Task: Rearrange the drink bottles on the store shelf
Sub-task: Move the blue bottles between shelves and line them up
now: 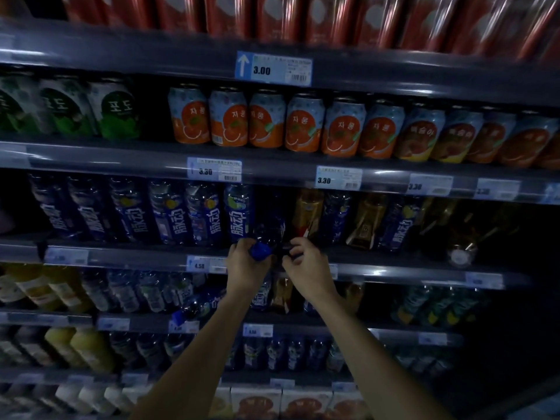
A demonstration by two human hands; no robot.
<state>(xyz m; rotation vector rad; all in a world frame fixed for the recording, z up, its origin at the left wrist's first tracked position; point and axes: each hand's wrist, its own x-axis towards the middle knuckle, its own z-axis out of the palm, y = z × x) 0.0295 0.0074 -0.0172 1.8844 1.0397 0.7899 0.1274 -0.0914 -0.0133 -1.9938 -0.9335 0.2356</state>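
So in the head cam view, both hands are up at the middle shelf, centre of the frame. The left hand is clenched around the blue cap end of a dark blue drink bottle tipped toward the camera in the gap of the blue bottle row. The right hand has its fingers curled on something dark just beside it, maybe another cap, honestly can't tell. Looks like the bottle is mid-placement or mid-pull; next it probably needs standing upright in that gap beside the gold bottle. The store is really dim, with grey shelves, price tags along the edges, and orange cans above.
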